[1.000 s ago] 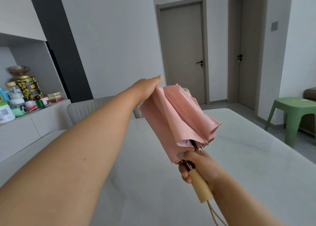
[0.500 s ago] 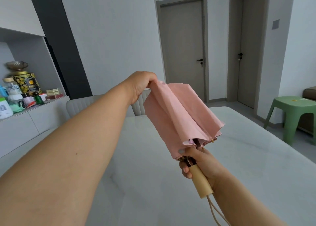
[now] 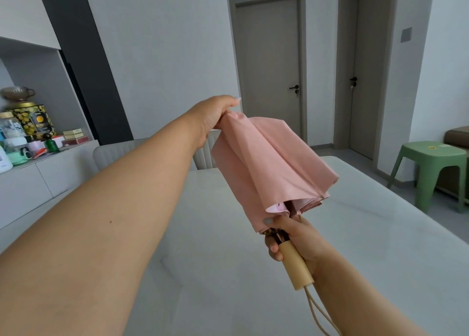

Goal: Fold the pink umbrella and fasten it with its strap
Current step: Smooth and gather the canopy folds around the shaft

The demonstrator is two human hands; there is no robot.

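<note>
While the pink umbrella [image 3: 269, 168] hangs in the air above the white table [image 3: 355, 246], tilted with its top away from us and to the left, we see both hands on it. The right hand [image 3: 295, 239] is curled round the top of the pale wooden handle [image 3: 295, 267], its thumb lying against the lower hem of the canopy, and a beige cord loop [image 3: 317, 313] trails down from the handle's end. The left hand [image 3: 212, 116], arm stretched out, holds the umbrella's far tip; its fingers are hidden behind the fabric, so we cannot tell how tightly they close. The canopy is collapsed but loose, its folds flaring out near the handle, and we cannot see the strap. Beyond the table's far edge stand pale chairs [image 3: 114, 153]. A shelf [image 3: 50, 155] at left carries tins and bottles, and a green stool [image 3: 431, 168] stands off the table's right side, near two grey doors [image 3: 269, 64].
</note>
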